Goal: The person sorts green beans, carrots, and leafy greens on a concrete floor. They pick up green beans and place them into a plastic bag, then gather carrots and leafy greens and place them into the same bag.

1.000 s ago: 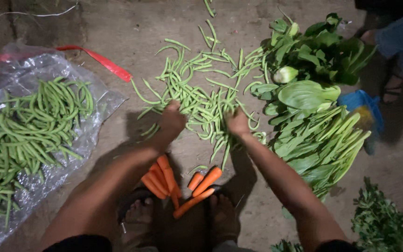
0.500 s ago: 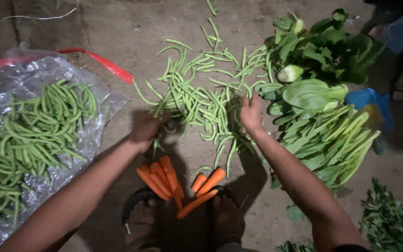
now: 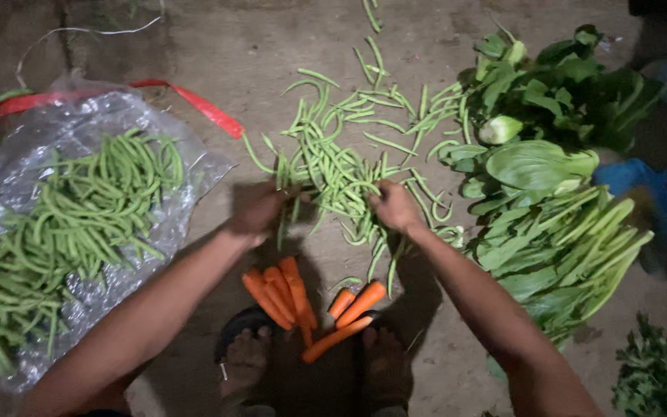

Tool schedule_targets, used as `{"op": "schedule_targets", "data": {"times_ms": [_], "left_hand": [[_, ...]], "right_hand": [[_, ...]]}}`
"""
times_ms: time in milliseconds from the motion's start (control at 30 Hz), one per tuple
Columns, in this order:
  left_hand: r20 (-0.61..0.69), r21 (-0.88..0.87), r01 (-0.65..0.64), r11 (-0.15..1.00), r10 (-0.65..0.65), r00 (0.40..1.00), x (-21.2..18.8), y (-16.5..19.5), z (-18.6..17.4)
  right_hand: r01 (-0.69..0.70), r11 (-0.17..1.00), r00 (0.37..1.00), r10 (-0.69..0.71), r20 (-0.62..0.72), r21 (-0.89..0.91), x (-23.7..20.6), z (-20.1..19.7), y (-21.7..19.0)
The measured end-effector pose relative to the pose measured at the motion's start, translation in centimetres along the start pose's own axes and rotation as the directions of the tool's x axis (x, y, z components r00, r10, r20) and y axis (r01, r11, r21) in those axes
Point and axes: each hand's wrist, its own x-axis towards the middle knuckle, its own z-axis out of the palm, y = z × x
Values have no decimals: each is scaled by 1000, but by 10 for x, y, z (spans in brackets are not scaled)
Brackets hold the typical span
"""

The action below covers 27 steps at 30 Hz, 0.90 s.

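At the bottom centre of the frame the person's feet (image 3: 310, 363) stood in dark sandals on the bare ground (image 3: 218, 38). Just above the toes lay the carrots (image 3: 303, 305), one bunch to the left and a few more crossing to the right, touching one another.

Both forearms reached up from the lower corners toward the middle of the frame. The left hand (image 3: 256, 212) was curled around a small bunch of beans at the left edge of the loose beans (image 3: 341, 166), its fingers closed on them. The right hand (image 3: 395, 205) lay on the same pile at its right side, fingers bent down into the pods and pinching some. The two hands were near each other, with pods between them.

The loose beans spread across the ground from centre frame up toward the top, thinning into single scattered pods.

At the left, a clear plastic bag (image 3: 79, 131) lay flat, bearing a second heap of beans (image 3: 63, 224), with a red strap (image 3: 194, 104) along its upper edge.

At the right, leafy greens (image 3: 550, 224) were stacked in a long pile touching the loose beans, darker leaves at the upper right. A blue thing (image 3: 634, 177) showed beyond them, too dim to tell. A sprig of herbs (image 3: 654, 378) sat in the lower right corner.
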Motion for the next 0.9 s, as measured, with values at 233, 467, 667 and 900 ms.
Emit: {"op": "schedule_targets", "data": {"times_ms": [233,467,667,900], "left_hand": [[-4,-138,50,989,-51,999,-12,19,21],[3,-376,122,919,-130,991,-12,13,47],[-163,-41,-48,998,41,986,-11,4,62],[-245,81,-95,992,112,963,-43,25,8]], "right_hand": [[-82,995,993,77,91,61,6,-3,29],[101,883,991,-49,-124,457,10,23,-13],[437,844,865,-489,114,311,-22,75,-50],[-69,763,875,-263,406,643,-16,77,-43]]}}
